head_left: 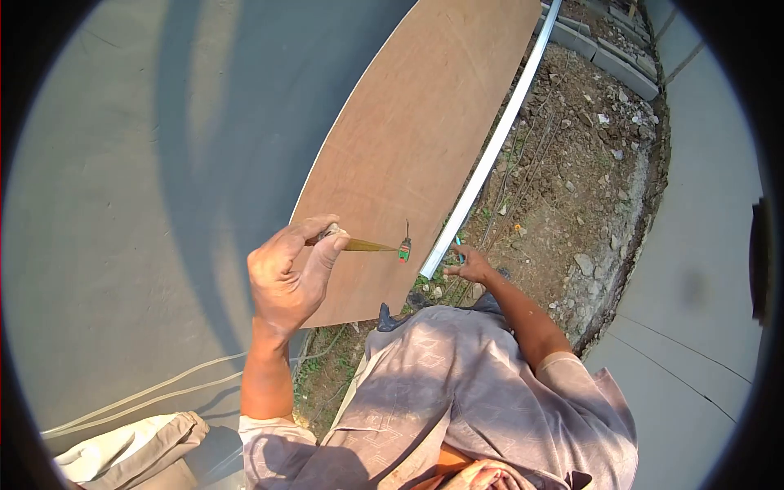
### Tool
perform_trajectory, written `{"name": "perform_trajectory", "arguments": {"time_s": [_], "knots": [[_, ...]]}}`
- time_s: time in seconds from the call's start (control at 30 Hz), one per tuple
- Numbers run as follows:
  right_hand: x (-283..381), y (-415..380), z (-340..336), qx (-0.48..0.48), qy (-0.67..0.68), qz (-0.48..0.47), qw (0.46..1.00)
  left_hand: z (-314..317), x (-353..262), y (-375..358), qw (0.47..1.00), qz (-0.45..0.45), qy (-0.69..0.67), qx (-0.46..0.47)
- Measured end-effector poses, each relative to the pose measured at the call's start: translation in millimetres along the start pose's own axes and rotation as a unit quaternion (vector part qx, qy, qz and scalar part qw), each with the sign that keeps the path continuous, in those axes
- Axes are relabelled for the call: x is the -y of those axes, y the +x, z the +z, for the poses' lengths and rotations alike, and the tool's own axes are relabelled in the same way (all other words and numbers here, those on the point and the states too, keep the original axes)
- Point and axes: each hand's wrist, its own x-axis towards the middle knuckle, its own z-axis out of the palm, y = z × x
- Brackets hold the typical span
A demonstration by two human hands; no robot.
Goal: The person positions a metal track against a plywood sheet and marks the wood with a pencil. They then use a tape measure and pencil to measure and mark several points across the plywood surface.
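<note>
My left hand [287, 273] is raised close to the camera over the brown plywood sheet [416, 122], thumb and fingertips pinched on a yellowish tape blade [367, 244] and a small pale piece. The blade narrows toward a small green, red and black tape measure case [404, 250] that overlaps the plywood. Lower down, my right hand [471, 265] grips a slim light-blue stick [460, 249], partly hidden by the fingers. Beside this hand is the near end of a long whitish metal bar [494, 147], which runs along the plywood's right edge.
Bare soil with stones and cables [563, 188] lies right of the bar, ending at concrete blocks [625, 69]. A smooth grey surface [122, 245] spreads on the left, with pale cords [155, 397] and crumpled cloth [135, 447]. My dark shoe [392, 318] touches the sheet's near corner.
</note>
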Motion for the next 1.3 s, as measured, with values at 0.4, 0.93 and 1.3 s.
{"name": "perform_trajectory", "arguments": {"time_s": [0.4, 0.93, 1.3], "knots": [[-40, 24, -52, 0.01, 0.045, -0.135, 0.99, -89, -198, 91, 0.991, 0.136, 0.007, -0.011], [-20, -73, -218, -0.232, 0.088, -0.13, 0.96, 224, -147, 128, 0.968, -0.027, -0.139, 0.208], [-142, -130, -275, -0.326, 0.129, 0.217, 0.911, 308, -271, 189, 0.398, 0.15, -0.749, 0.508]]}}
